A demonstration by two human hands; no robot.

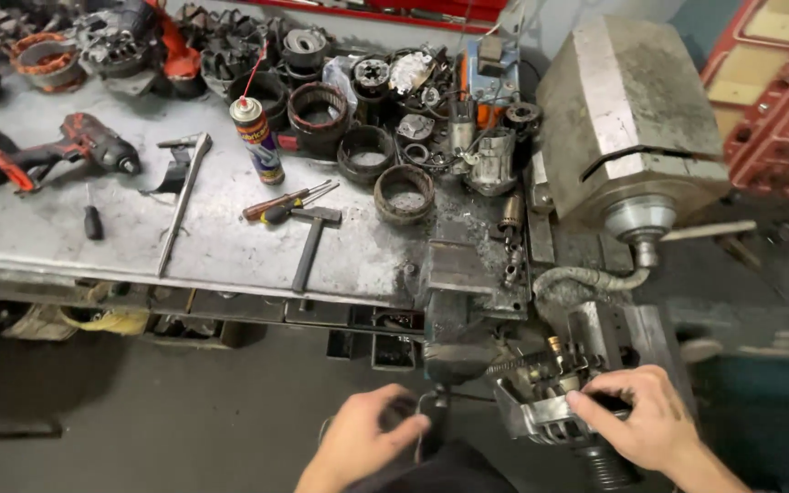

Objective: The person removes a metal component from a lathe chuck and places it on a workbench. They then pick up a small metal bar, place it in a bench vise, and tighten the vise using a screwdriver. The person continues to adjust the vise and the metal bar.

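A long grey metal worktop [66, 228] fills the left and middle of the view, scuffed and littered with parts. At its right end stands a big grey machine housing [627, 119] with a round spindle nose pointing down. Below that, at the worktop's corner, sits a dark bench vise [454, 301].

Along the back edge of the worktop lie heaps of dark motor parts. Among them are several ring-shaped stator housings [404, 194]; the nearest shows a pale, dusty bottom inside, and another behind it looks much the same. What else they hold cannot be told.

Further left lie a red cordless drill [79, 146], a spray can [257, 139] with a red straw standing upright, a long metal bar [180, 205], a hammer [310, 242] and a red-handled screwdriver [276, 204].

In front of the vise, a silver alternator [550, 406] sits low at the right. The right hand [646, 420] grips its housing, fingers curled over the top edge. The left hand [367, 438] is half closed around a small dark part near the vise handle; what that is cannot be made out.
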